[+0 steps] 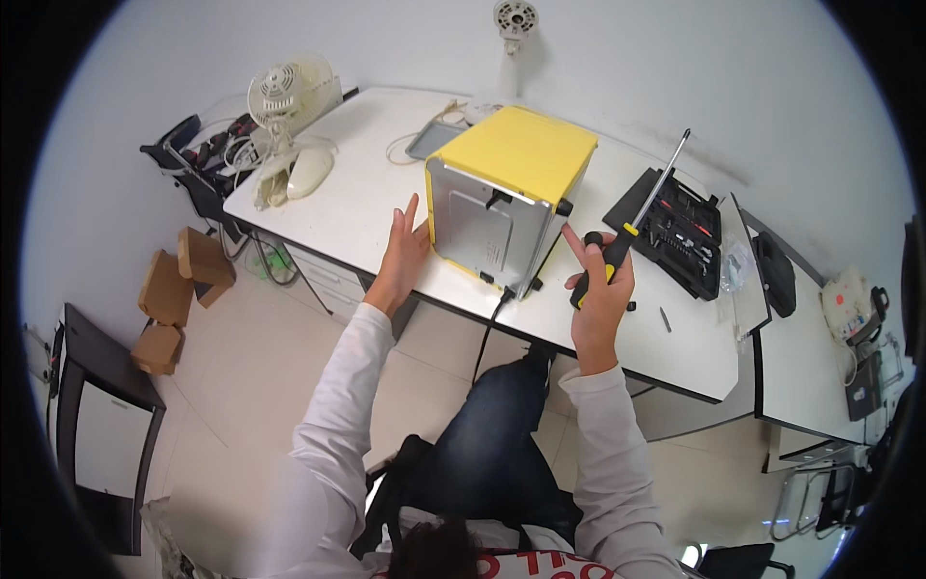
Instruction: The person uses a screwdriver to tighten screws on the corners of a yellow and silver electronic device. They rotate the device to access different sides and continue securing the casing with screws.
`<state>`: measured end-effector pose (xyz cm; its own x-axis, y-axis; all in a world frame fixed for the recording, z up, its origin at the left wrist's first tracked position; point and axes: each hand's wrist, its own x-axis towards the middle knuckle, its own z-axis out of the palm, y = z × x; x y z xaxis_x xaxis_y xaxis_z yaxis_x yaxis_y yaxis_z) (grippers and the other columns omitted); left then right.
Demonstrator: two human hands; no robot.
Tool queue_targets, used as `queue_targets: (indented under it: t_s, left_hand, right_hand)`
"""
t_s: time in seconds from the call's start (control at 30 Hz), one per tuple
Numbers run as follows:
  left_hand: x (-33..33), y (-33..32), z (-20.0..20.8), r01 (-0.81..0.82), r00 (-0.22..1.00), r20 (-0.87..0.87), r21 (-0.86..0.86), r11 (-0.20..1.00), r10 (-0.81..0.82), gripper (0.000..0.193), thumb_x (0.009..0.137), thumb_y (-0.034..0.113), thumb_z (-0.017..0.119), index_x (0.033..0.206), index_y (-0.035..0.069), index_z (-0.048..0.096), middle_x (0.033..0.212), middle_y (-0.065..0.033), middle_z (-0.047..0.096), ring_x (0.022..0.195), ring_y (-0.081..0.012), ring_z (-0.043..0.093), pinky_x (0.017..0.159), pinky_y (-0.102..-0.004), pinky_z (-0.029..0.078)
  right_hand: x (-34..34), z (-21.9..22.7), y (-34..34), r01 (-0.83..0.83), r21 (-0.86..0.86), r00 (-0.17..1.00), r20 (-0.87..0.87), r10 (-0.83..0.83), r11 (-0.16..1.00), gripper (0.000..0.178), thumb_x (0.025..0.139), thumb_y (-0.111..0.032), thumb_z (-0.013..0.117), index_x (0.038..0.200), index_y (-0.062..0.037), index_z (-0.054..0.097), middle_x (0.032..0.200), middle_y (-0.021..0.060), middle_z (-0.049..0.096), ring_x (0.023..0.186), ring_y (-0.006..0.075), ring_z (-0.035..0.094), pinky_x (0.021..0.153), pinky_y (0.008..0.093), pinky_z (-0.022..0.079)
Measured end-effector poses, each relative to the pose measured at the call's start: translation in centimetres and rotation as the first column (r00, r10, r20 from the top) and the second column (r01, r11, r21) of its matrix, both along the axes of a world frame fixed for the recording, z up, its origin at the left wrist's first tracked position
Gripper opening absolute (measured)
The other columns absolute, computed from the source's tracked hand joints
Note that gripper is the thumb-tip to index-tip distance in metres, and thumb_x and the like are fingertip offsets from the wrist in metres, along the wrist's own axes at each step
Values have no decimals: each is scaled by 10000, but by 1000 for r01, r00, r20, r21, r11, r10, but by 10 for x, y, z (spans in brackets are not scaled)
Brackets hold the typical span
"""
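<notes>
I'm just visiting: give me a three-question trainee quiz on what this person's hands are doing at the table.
1. True or false: the right hand holds a screwdriver.
2. The left hand rests beside the yellow: A) oven B) fan C) toolbox
3. Which thing lies open to the right of the oven?

Key:
1. True
2. A
3. The black tool case

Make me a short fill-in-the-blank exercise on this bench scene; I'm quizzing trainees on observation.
1. The right hand holds a ____ with a yellow and black handle.
2. The open left hand rests against the ____ side of the yellow oven.
3. The open black tool case lies to the oven's ____.

Missing words: screwdriver; left; right
</notes>
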<state>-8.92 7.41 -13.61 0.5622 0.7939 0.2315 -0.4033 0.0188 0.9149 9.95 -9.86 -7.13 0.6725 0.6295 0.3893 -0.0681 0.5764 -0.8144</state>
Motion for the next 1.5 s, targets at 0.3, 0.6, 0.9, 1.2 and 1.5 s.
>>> queue_targets:
  t_s: [0.3, 0.6, 0.9, 1.2, 1.5]
  left_hand:
    - [4, -35, -2, -65, 996, -53, 65, 996, 69, 823, 910, 709, 143, 1508, 192, -88, 1525, -225, 197, 1424, -325, 185, 1163, -398, 40]
    - [24, -70, -8, 45, 999, 16, 117, 992, -47, 837, 923, 687, 152, 1489, 149, -151, 1568, -173, -1, 1455, -262, 10, 1150, -369, -65]
    - [41, -86, -13, 63, 998, -24, 157, 986, -60, 840, 933, 670, 150, 1469, 125, -198, 1562, -150, -129, 1449, -230, -108, 1139, -358, -100]
    - [36, -152, -13, -453, 863, -20, 412, 790, 505, 541, 841, 142, 633, 1345, 59, 456, 1334, -133, 513, 1248, -254, 461, 1064, -374, 304]
    - [40, -195, -3, -269, 905, -167, 486, 831, 390, 232, 760, 44, 719, 992, 55, 717, 1026, -99, 648, 958, -215, 604, 866, -307, 464]
  right_hand:
    - [-26, -5, -5, 100, -17, 992, 83, -98, 995, 170, 893, -78, 584, 1029, -8, 512, 892, 50, 600, 582, 59, 526, 527, 201, 477]
    - [4, -7, 0, 222, -5, 969, 113, -220, 975, 178, 902, -87, 587, 1051, -4, 534, 880, 31, 552, 632, 73, 527, 537, 224, 496]
    - [29, -9, -1, 240, -21, 968, 77, -237, 971, 170, 915, -116, 585, 1062, -31, 567, 953, 31, 586, 728, 72, 533, 530, 223, 488]
    - [-10, -59, -68, 54, -212, 996, 78, -38, 976, 233, 917, -107, 583, 1130, -18, 544, 994, 59, 606, 624, 61, 517, 527, 197, 446]
    - [-52, -101, -84, -27, -166, 999, -43, 21, 986, 268, 864, -9, 625, 1111, -24, 522, 978, 46, 585, 696, 66, 520, 536, 177, 417]
